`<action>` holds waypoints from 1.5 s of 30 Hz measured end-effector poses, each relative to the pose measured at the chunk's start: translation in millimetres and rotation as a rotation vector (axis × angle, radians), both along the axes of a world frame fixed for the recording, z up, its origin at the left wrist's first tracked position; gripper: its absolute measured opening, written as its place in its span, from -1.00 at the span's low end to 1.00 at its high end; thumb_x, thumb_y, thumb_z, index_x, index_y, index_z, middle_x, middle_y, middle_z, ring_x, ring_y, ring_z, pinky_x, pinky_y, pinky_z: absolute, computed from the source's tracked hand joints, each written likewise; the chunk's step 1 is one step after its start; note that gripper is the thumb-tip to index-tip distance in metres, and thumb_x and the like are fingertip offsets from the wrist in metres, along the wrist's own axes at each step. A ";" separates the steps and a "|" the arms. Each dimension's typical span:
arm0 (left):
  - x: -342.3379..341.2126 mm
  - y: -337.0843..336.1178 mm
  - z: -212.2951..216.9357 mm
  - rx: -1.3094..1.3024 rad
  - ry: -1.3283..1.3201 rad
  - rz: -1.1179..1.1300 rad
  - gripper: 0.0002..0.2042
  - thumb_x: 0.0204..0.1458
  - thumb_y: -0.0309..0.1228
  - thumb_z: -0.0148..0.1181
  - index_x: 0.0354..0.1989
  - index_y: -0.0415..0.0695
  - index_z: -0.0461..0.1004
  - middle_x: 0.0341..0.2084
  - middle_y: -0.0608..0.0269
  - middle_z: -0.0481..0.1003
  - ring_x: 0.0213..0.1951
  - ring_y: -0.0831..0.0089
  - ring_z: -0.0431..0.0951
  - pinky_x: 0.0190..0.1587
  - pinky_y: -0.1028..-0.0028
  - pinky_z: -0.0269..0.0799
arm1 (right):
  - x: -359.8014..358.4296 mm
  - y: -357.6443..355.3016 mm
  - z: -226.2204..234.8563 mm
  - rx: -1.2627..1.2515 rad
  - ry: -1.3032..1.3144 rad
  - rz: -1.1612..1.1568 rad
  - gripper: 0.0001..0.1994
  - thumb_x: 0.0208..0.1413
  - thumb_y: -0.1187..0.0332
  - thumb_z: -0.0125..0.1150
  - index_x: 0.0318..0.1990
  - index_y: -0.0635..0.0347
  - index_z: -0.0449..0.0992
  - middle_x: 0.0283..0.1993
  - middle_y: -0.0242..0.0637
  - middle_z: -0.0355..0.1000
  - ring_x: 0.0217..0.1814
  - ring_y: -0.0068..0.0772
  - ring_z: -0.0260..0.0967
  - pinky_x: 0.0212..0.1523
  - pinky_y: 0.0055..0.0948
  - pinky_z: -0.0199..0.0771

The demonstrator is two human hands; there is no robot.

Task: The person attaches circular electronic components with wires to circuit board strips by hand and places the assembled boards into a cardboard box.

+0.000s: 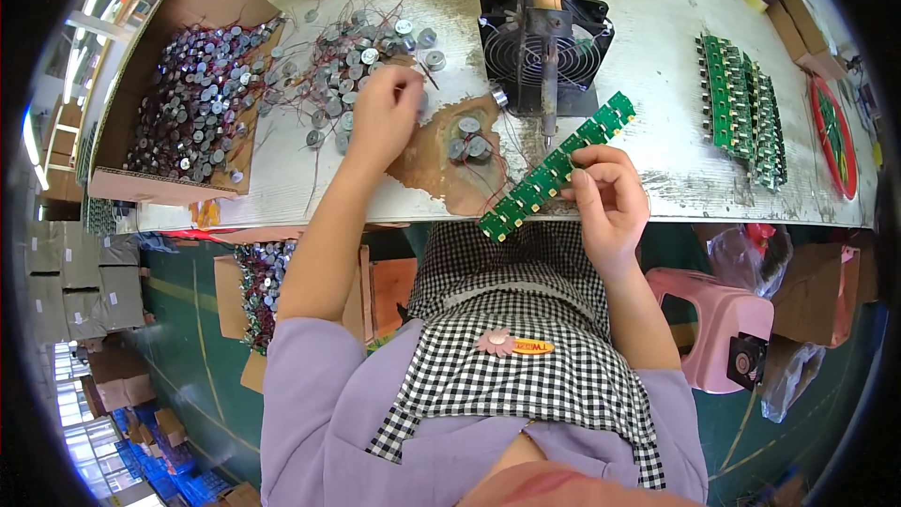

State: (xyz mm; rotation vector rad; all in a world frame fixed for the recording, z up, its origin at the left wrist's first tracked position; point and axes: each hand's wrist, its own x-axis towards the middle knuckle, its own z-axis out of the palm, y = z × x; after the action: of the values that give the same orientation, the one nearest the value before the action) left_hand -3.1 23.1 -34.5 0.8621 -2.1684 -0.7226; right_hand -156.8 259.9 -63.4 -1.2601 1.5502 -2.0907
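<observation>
My right hand (612, 199) pinches a long green circuit board strip (554, 172) between thumb and fingers, and the strip slants over the table's front edge. Small round metal motors (469, 143) with thin wires lie just left of the strip. My left hand (387, 113) has its fingers curled together beside a loose pile of such motors (352, 61). A blurred grey shape shows at those fingertips; what they hold, I cannot make out. A soldering iron (549, 84) hangs upright, its tip close above the strip.
Behind the iron stands a black fan (587, 42). A cardboard box (174, 186) full of wired motors sits at the left. Stacked green boards (741, 113) and a red-rimmed round tray (833, 136) lie at the right. A pink stool (704, 319) stands below the table.
</observation>
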 end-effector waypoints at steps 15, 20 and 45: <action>26.5 -19.7 37.8 0.688 0.795 -0.124 -0.90 0.15 -0.44 0.13 -0.30 -0.21 0.45 -0.58 0.36 0.40 -0.51 0.59 0.32 -0.41 0.59 0.22 | -0.5 -2.2 -0.6 0.026 0.093 -0.076 -0.94 0.02 0.65 0.22 -0.37 0.37 0.46 -0.15 -0.09 0.43 -0.47 -0.58 0.41 -0.48 -0.63 0.40; 26.2 32.1 55.1 0.194 0.389 -0.107 -0.93 0.14 -0.47 0.15 -0.29 -0.19 0.44 -0.52 0.38 0.43 -0.46 0.61 0.36 -0.41 0.58 0.26 | -1.5 -2.1 0.2 0.030 0.246 -0.078 -0.92 0.03 0.65 0.22 -0.36 0.36 0.44 -0.14 -0.08 0.42 -0.47 -0.60 0.40 -0.49 -0.64 0.40; -11.4 112.7 19.4 -0.164 0.142 -0.137 -0.90 0.09 -0.52 0.19 -0.26 -0.27 0.48 -0.58 0.12 0.53 -0.58 0.45 0.53 -0.46 0.53 0.41 | -1.2 3.9 10.3 -0.022 0.342 -0.064 -0.94 -0.03 0.67 0.18 -0.43 0.37 0.43 -0.17 0.08 0.45 -0.36 -0.45 0.39 -0.36 -0.61 0.36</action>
State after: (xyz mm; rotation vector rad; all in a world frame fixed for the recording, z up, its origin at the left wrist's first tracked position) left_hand -14.5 135.8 -15.1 0.5657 -2.1395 -0.6411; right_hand -158.1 263.7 -53.1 -1.6676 1.7258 -2.0137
